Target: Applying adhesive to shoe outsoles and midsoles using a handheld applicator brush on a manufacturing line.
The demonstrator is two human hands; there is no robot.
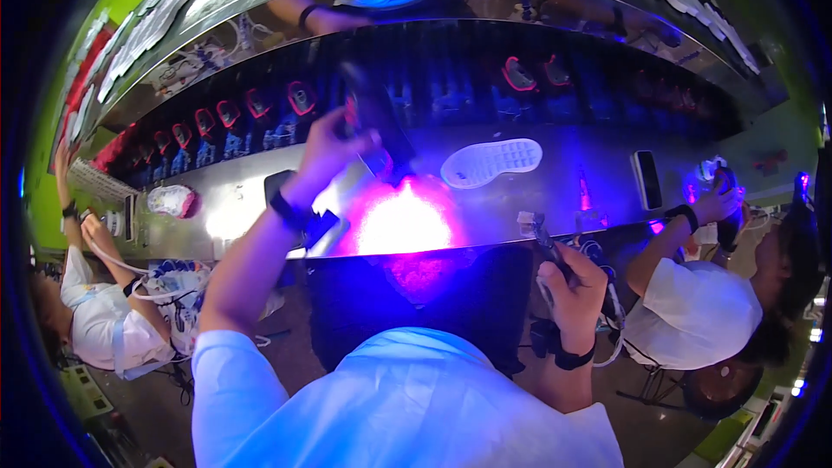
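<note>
My left hand (334,154) reaches over the steel bench and is closed round a dark, elongated shoe (386,134) with a hint of red at its edge, held tilted. Its far end is blurred, and its lower end is beside a glaring pink-white patch of light on the bench. To the right of the shoe lies a white shoe sole (492,163), tread pattern facing up. My right hand (572,286), near the bench's front edge, grips a slim dark-handled tool (548,243) with a small pale head; its exact kind is unclear.
Behind the bench (303,156) runs a dark rack of shoes with red-lined collars (301,97). A phone (646,179) lies to the right, a white shoe (173,200) to the left. Co-workers in white shirts (693,303) sit on both sides, their arms near the bench.
</note>
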